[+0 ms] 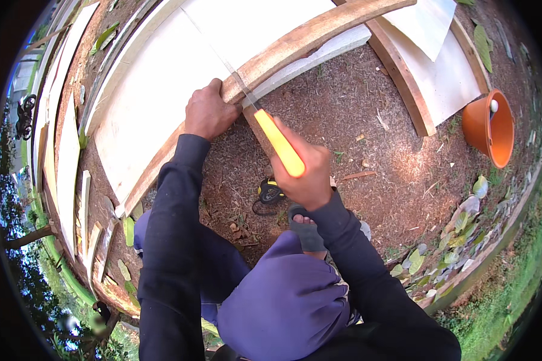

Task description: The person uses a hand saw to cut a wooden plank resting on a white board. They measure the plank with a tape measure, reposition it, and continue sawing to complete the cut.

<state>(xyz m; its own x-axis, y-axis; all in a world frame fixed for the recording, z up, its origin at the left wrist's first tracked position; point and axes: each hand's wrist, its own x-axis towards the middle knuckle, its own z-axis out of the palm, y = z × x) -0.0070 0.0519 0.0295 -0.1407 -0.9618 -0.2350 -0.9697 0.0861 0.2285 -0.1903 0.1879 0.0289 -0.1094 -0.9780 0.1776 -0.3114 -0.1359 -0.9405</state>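
Observation:
My left hand point(211, 111) grips a long wooden batten point(307, 36) that lies along the edge of a large white board point(156, 78). My right hand point(310, 168) is closed round the orange handle point(277, 138) of a saw. The thin metal blade point(223, 60) crosses the batten just right of my left fingers and reaches far over the white board. Beneath the batten another timber point(256, 129) runs down toward me, partly hidden by the saw and my right hand. A black and yellow tape measure point(270, 191) lies on the dirt below my hands.
At the right are an orange bucket point(486, 137) holding something pale and a second wooden frame point(406, 81) with white sheets. Loose planks point(69, 150) lie at the left, with a motorbike point(25, 117) in the far background. Leaves point(461, 225) litter the dirt point(373, 156) at lower right.

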